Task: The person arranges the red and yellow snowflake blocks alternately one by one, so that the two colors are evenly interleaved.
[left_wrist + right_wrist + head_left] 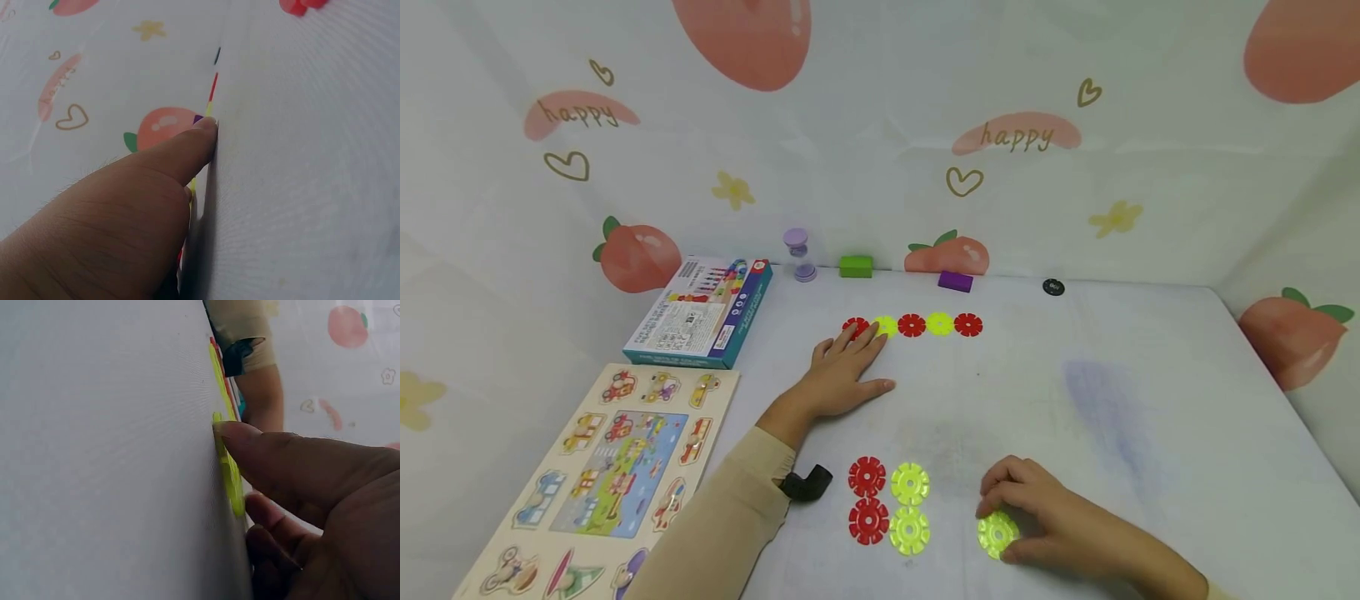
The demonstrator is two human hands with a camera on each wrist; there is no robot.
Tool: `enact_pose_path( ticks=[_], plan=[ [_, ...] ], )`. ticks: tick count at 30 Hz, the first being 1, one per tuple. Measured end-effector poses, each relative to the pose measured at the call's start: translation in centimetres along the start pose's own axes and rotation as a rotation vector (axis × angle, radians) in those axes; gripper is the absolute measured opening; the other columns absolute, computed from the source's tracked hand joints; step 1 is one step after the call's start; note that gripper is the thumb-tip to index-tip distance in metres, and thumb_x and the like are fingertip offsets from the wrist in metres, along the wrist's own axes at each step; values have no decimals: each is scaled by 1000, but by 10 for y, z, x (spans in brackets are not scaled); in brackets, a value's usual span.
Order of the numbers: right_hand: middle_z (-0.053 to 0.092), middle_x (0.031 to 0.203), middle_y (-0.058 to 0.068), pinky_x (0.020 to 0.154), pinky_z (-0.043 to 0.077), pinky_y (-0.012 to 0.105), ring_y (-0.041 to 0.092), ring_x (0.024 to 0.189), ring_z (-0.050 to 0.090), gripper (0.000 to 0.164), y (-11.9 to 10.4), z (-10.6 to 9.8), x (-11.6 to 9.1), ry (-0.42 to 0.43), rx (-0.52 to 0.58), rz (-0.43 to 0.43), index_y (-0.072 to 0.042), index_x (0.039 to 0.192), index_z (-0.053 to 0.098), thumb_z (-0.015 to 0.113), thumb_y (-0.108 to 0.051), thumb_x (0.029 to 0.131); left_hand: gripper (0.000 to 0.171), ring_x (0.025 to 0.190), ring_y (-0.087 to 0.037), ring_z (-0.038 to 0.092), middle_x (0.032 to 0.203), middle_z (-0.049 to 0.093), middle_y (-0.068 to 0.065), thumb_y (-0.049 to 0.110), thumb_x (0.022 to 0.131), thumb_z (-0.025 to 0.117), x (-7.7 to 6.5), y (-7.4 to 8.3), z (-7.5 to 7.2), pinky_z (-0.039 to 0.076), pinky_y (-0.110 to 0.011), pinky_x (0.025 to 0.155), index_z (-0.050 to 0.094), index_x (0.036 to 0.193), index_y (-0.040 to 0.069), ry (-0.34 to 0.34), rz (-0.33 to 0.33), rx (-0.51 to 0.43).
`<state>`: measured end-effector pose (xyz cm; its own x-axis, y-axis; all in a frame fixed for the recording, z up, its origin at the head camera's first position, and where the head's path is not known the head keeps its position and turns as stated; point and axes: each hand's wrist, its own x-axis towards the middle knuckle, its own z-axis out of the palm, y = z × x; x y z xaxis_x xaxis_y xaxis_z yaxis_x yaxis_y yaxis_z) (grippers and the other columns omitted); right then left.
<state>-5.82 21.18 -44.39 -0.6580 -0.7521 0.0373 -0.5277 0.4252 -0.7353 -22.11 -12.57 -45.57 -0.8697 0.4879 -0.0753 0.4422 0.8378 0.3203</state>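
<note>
My right hand (1045, 517) pinches a yellow notched plastic disc (989, 535) at its edge between thumb and fingers, low on the table. In the right wrist view the thumb lies on the rim of this disc (234, 487). To its left, two red discs (859, 477) and two yellow discs (901, 483) form a block of two columns. Farther back, my left hand (838, 379) rests with fingers spread on the left end of a row of alternating discs. Its fingertips partly cover a red disc (850, 322) and a yellow disc (887, 330).
A wooden picture puzzle board (711, 417) and a boxed set (677, 325) lie at the left. Along the back edge stand a purple sand timer (797, 242), a green block (856, 267), a purple block (956, 282) and a small black disc (1053, 287).
</note>
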Motion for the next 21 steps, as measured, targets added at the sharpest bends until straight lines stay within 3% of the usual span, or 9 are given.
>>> enact_pose_path(
  ticks=[5, 9, 13, 17, 21],
  plan=[
    [55, 112, -14, 82, 44, 24, 8, 99, 50, 33, -2, -2, 1, -13, 86, 106, -30, 114, 56, 73, -27, 86, 85, 144, -27, 0, 159, 8, 5, 71, 85, 44, 0, 1, 0, 6, -57, 107, 21, 154, 28, -2, -10, 1],
    [62, 107, -10, 75, 48, 26, 13, 88, 57, 24, 3, -11, 8, 35, 195, 207, -27, 115, 61, 67, -26, 92, 86, 144, -27, 0, 159, 8, 4, 73, 84, 44, 0, -1, 1, 7, -58, 106, 21, 154, 28, 2, -11, 5],
    [64, 105, -2, 72, 51, 30, 19, 85, 59, 26, 20, -26, 23, 166, 284, 304, -24, 118, 63, 65, -19, 93, 87, 144, -26, -1, 159, 7, 5, 74, 84, 42, 1, -2, 3, 7, -57, 106, 20, 154, 29, 0, -11, 6],
    [58, 100, 10, 67, 54, 33, 26, 77, 62, 33, 46, -43, 42, 370, 344, 376, -19, 124, 59, 64, -10, 93, 86, 144, -25, -1, 159, 6, 7, 76, 84, 40, 2, -4, 5, 6, -56, 107, 18, 154, 30, 3, -12, 6],
    [51, 100, 15, 66, 54, 31, 28, 77, 62, 37, 70, -62, 63, 533, 319, 423, -15, 128, 56, 63, -7, 93, 86, 144, -25, -2, 159, 7, 6, 74, 84, 41, 1, -3, 3, 5, -56, 107, 19, 154, 30, 4, -11, 4]
  ],
)
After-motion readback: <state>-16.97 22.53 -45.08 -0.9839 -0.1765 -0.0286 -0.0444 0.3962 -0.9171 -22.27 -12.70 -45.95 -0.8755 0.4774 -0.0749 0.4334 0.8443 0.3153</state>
